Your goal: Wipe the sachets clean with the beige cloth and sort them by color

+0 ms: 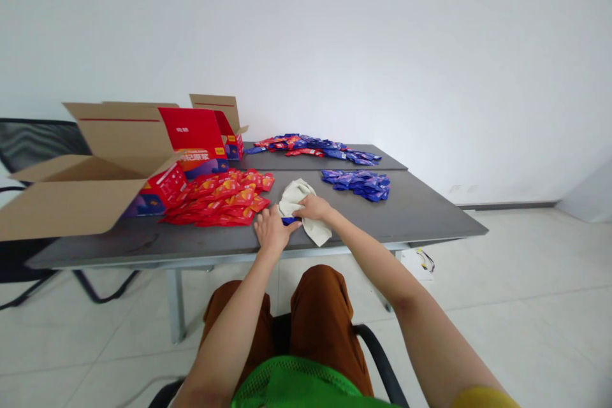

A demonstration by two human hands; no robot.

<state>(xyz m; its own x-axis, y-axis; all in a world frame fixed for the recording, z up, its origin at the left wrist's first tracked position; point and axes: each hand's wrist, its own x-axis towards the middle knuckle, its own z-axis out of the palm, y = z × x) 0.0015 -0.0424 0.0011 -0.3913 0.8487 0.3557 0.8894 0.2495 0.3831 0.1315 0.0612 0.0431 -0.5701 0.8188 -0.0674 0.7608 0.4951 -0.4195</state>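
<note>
A cream cloth bag (297,199) lies on the grey table (421,210) near its front edge. My right hand (313,207) rests on the bag with its fingers curled, pinching the fabric. My left hand (271,229) lies just left of it, fingers reaching toward a small blue packet (288,220) that shows between the two hands at the bag's edge. A heap of red packets (224,197) lies directly left of the bag.
An open cardboard box with red sides (109,166) stands at the table's left. A pile of blue packets (358,183) lies right of the bag, a mixed red and blue pile (310,145) at the back. Black chair (29,140) at far left.
</note>
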